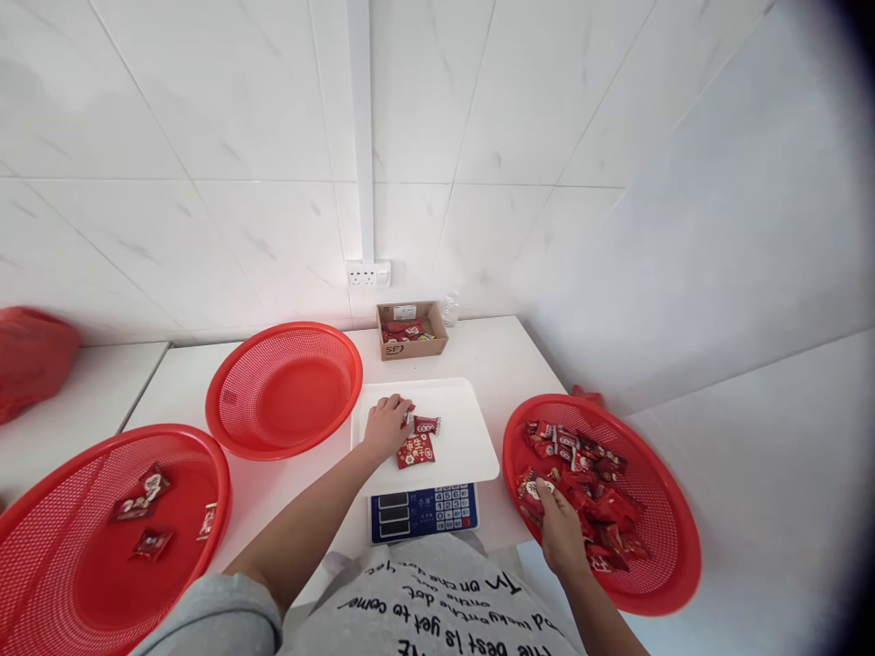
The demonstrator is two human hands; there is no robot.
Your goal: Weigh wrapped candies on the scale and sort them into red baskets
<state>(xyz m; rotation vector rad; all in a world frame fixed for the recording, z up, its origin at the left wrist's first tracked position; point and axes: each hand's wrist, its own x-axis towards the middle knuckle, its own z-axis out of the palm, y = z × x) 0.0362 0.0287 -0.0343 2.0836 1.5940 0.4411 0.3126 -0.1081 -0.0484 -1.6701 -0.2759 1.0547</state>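
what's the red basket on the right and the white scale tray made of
Red basket: likely moulded plastic, glossy; fine mesh walls with a smooth rim. White scale tray: probably plastic, smooth and dull-finished with rounded corners; painted metal cannot be ruled out.

"SF" on box (414,347), "yet to come" on shirt (437,597)

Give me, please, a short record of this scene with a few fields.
left hand: palm down on the white tray, fingers on red packets
right hand: in the right basket, on its heap of packets
scale: under the tray, keypad towards the person
left basket: a few loose packets
back basket: beside the tray
box: by the wall
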